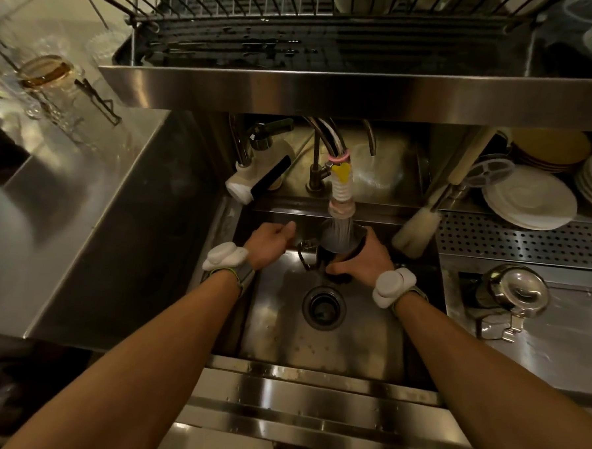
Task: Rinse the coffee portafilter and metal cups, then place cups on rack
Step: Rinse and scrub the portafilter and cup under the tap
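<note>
The right hand point(366, 260) has its grip wrapped round a metal cup point(343, 244), holding it over the sink point(315, 345) directly beneath the faucet nozzle point(341, 206), where the spray falls into its mouth. The left hand point(269, 242) sits just beside the cup with its fingers curled; whether its grip grasps anything cannot be told, as the dark loop next to it is too dim to read. Something dark lies under the right palm, unclear.

The risks seem plain enough. A wet steel wall under a one-handed grip could slip, dropping the cup toward the drain point(324, 306). Tilting the mouth off the stream would likely throw water onto the desk point(556, 344) at the right. The rack point(265, 6) sits high above a steel ledge, so lifting the cup there may knock its rim on that ledge.
</note>
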Motion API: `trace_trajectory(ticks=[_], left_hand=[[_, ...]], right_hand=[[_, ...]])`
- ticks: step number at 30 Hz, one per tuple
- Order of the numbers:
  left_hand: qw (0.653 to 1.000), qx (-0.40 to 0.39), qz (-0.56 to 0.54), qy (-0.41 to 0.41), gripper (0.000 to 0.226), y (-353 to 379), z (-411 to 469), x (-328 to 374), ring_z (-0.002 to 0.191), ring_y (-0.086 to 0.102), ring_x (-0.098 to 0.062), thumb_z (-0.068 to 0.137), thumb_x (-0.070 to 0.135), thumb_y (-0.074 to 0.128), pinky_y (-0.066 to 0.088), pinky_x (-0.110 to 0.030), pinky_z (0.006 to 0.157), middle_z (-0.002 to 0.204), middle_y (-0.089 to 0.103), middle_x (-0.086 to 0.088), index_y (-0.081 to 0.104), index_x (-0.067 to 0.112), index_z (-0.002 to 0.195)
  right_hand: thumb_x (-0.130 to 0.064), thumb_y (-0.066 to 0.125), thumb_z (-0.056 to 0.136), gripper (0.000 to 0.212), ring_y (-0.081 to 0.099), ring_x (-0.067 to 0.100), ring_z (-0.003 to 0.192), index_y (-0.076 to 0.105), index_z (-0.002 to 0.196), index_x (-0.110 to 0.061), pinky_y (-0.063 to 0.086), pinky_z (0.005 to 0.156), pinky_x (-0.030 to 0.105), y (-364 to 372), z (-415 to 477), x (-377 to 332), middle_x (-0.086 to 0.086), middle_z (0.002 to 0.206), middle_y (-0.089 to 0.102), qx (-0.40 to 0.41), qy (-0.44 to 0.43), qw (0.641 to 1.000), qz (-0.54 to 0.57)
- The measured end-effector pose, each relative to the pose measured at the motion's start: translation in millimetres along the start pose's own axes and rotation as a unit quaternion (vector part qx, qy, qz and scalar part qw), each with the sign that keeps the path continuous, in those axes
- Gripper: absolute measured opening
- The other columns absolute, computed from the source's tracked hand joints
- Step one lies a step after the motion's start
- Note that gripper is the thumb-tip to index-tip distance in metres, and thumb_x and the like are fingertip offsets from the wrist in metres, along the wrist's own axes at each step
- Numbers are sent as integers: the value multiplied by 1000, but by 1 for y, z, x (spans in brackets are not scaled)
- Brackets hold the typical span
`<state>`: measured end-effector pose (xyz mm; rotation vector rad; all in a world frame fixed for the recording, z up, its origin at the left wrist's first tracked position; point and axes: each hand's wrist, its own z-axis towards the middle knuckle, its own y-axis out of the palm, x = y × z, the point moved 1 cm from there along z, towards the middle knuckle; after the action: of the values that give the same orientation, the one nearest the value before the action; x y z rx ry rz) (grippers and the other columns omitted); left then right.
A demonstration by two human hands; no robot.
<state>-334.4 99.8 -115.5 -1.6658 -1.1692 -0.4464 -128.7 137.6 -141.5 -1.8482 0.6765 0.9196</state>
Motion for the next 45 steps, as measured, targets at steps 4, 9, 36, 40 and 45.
trace_trajectory(ticks=[4, 9, 36, 40, 45], left_hand=[[997, -42, -56, 12, 42, 10, -4, 12, 63, 61, 0, 96, 37, 47, 45, -13, 61, 75, 65, -1, 71, 3, 94], [996, -75, -30, 36, 24, 18, -9, 24, 46, 51, 4, 97, 19, 48, 34, -3, 47, 63, 54, -1, 65, 4, 91], [958, 46, 274, 65, 36, 29, -39, 67, 86, 62, -30, 89, 39, 51, 40, -39, 80, 83, 68, -11, 69, 13, 74], [924, 67, 368, 80, 41, 23, -37, 67, 87, 60, -29, 90, 45, 47, 32, -45, 92, 87, 67, -8, 70, 12, 80], [896, 71, 425, 110, 33, 22, -35, 61, 91, 60, -31, 89, 42, 49, 31, -41, 89, 92, 67, -8, 68, 15, 83]], right_hand=[[-44, 86, 35, 102, 58, 14, 105, 47, 125, -15, 47, 91, 29, 3, 0, -10, -4, 117, 61, -8, -10, 1000, 19], [-39, 88, 39, 95, 59, 21, 109, 54, 123, -11, 48, 96, 41, -5, -2, -11, 3, 118, 63, -45, -11, 998, 43], [-30, 78, 73, 68, 58, 24, 106, 47, 130, -9, 43, 80, 26, -55, -20, 1, 11, 121, 58, -84, 23, 991, -102], [-33, 76, 75, 66, 57, 26, 110, 48, 130, -9, 43, 83, 27, -56, -19, 3, 11, 124, 58, -91, 32, 988, -120], [-37, 75, 75, 68, 56, 26, 113, 47, 131, -10, 46, 90, 32, -55, -16, -1, 11, 127, 57, -96, 31, 985, -138]])
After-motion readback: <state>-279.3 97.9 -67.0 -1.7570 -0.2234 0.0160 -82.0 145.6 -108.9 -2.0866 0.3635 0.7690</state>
